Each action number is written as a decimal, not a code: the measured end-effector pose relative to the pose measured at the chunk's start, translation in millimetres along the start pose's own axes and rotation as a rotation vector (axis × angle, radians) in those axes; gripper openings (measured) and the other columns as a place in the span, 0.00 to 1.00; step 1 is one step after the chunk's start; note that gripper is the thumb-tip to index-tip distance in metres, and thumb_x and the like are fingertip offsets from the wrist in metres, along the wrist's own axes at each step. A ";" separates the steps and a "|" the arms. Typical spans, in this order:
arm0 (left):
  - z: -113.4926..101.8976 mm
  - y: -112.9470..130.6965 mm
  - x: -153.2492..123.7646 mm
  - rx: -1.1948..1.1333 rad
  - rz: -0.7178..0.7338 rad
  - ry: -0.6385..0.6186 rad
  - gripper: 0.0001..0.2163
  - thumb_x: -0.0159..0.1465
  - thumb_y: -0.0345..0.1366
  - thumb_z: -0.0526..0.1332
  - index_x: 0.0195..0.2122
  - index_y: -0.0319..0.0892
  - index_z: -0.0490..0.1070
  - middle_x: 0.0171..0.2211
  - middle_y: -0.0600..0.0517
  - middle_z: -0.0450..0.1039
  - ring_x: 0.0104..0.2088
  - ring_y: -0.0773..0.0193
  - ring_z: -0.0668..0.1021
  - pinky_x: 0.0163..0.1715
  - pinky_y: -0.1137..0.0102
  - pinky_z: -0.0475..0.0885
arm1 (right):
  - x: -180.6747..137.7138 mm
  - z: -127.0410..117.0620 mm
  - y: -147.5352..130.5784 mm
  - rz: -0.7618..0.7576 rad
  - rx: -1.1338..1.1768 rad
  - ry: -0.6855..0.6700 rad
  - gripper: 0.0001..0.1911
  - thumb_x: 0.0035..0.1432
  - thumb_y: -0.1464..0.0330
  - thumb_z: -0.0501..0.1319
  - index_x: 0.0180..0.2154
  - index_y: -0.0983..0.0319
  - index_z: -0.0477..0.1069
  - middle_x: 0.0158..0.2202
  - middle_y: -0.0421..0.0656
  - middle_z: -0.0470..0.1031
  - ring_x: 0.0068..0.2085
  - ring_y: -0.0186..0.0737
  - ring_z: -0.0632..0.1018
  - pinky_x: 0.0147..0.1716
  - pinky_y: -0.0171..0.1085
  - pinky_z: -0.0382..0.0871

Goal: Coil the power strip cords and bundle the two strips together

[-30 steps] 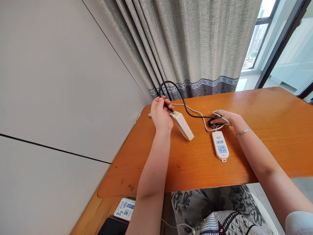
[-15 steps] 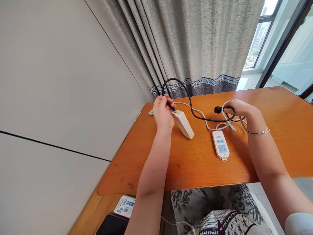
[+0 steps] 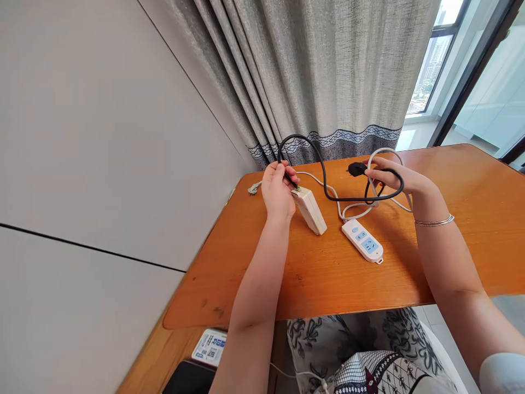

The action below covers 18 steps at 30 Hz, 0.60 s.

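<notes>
My left hand is closed around the end of a black cable. That end meets the top of a white box-shaped device, which leans at a tilt over the table just right of the hand. Between the fingertips of my right hand is a black power plug, its pins pointing left. A loop of the black cable and a white cord hang about this hand. In front of it lies a white power strip with blue socket panels, face up on the table.
The wooden table reaches to a grey curtain behind. A white plug lies near its left edge, beside a pale wall panel. Below the left front edge are a printed white box and a dark object.
My right hand has risen slightly and brought the black plug left and up, lifting a loop of white cord. The power strip has swung round, its cord end further left. My left hand barely moved.
</notes>
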<state>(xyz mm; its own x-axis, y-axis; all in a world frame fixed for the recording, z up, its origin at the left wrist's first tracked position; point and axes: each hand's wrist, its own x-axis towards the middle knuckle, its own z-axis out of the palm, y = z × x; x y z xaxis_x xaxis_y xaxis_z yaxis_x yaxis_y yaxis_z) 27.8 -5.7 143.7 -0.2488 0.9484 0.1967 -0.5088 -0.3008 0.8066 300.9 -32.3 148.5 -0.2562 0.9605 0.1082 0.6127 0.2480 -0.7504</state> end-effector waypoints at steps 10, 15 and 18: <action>-1.1 -3.3 0.1 0.033 0.008 -0.033 0.07 0.63 0.34 0.65 0.30 0.42 0.68 0.22 0.58 0.68 0.19 0.74 0.69 0.21 0.78 0.66 | -16.0 3.5 -36.6 -0.095 -0.379 0.262 0.27 0.66 0.48 0.53 0.42 0.64 0.76 0.30 0.45 0.74 0.31 0.38 0.71 0.32 0.36 0.59; -0.5 -5.4 0.1 0.038 -0.003 -0.041 0.07 0.63 0.34 0.65 0.30 0.42 0.68 0.22 0.58 0.68 0.19 0.74 0.69 0.21 0.79 0.66 | -25.3 4.3 -45.0 0.130 -0.659 -0.027 0.29 0.67 0.49 0.54 0.25 0.62 0.75 0.22 0.46 0.72 0.26 0.38 0.70 0.29 0.39 0.56; -0.3 -5.2 0.0 0.043 -0.014 -0.037 0.07 0.63 0.34 0.65 0.29 0.42 0.68 0.21 0.58 0.68 0.19 0.74 0.69 0.21 0.79 0.66 | -27.3 7.7 -47.0 0.192 -0.701 -0.136 0.31 0.68 0.49 0.52 0.22 0.62 0.73 0.23 0.46 0.73 0.26 0.38 0.70 0.29 0.39 0.57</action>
<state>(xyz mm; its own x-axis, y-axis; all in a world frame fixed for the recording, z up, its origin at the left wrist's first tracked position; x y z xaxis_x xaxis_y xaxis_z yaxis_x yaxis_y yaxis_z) 30.2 -4.2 139.4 -0.2109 0.9557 0.2056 -0.4760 -0.2841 0.8323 273.4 -71.2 175.8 -0.1590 0.9823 -0.0989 0.9781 0.1431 -0.1509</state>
